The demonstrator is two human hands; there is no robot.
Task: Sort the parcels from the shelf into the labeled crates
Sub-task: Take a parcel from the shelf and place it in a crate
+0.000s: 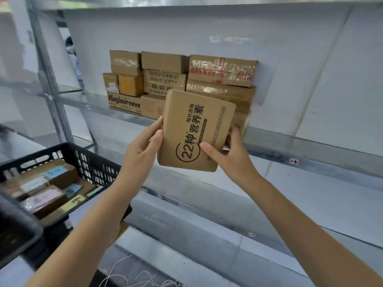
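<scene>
Bright, even light — soft blur, bowed wide-angle edges

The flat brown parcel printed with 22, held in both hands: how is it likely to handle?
The parcel is probably stiff: its printed face looks flat and unbent between the left hand and right hand. Likely light, since pinches at its edges hold it up. Its corners look rounded, so it may dent if squeezed.

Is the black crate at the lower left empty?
No, the black crate holds several cardboard parcels lying side by side inside it.
</scene>
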